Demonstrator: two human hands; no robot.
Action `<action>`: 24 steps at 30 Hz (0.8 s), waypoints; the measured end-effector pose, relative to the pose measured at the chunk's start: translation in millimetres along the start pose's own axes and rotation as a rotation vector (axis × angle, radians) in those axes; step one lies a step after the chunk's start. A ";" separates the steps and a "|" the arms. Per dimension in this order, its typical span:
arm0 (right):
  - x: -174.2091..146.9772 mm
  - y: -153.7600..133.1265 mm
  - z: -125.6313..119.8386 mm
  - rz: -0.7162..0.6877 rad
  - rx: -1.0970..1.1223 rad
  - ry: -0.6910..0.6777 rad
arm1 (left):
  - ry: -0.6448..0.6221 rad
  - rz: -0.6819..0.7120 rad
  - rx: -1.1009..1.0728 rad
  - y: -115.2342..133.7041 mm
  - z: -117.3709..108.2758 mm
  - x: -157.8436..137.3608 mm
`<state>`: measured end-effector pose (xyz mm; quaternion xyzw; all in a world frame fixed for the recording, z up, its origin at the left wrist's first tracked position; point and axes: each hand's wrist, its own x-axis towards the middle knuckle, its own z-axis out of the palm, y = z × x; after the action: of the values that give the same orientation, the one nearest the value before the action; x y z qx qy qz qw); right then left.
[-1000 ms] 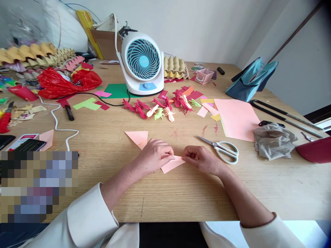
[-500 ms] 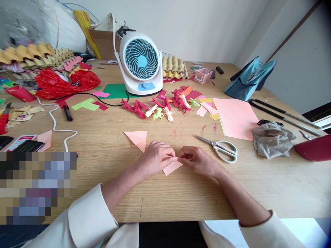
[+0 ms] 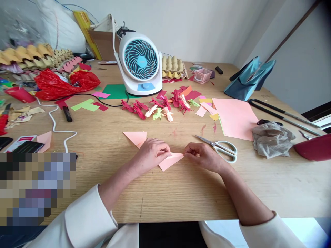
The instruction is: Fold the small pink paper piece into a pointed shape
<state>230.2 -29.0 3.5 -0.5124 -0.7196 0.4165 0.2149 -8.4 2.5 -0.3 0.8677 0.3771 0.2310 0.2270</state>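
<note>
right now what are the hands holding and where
A folded pink paper: left hand presses its left end, right hand pinches its right tip.

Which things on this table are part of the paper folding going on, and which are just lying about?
In use:
- left hand pressing the folded pink paper
- right hand pinching its tip
- pink triangle beside the left hand

Lying about:
- scissors
- desk fan
- folded paper cranes
- red plastic bag
- grey cloth
- black marker

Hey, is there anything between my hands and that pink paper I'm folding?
No. The left hand presses on the folded pink paper and the right hand pinches its right tip; both touch it directly, with nothing visible in between.
</note>
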 end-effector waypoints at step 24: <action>5.0 11.9 -2.4 0.019 0.183 -0.002 | 0.076 0.049 0.078 -1.3 0.2 -0.9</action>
<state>236.8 -21.9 -5.6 -0.4970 -0.6738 0.4829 0.2564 -9.6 2.6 -1.3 0.8755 0.3726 0.2546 0.1728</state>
